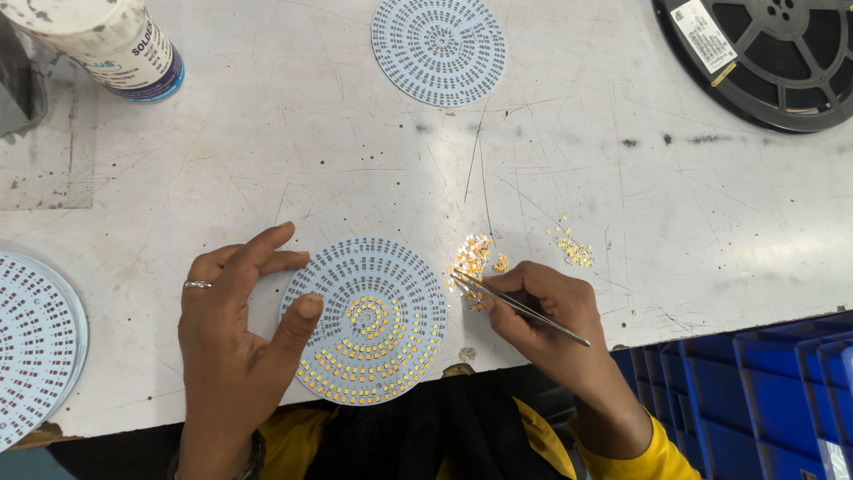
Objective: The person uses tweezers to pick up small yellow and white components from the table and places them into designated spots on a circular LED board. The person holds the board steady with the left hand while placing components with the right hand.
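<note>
Head | left hand [233, 342] steadies round board [364, 320] | right hand [549, 316] pinches tweezers [515, 307]

- Round white circuit board [364, 320]: flat on the table, its inner rings and near edge filled with small yellow chips, outer far rings bare.
- Metal tweezers [515, 307]: slanted, tips just right of the board.
- Loose yellow chips [473, 260]: heaped beside the board's right edge.

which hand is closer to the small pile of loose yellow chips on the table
Right. The right hand reaches its tweezers into the chip pile; the left hand rests across the round board, farther away.
</note>
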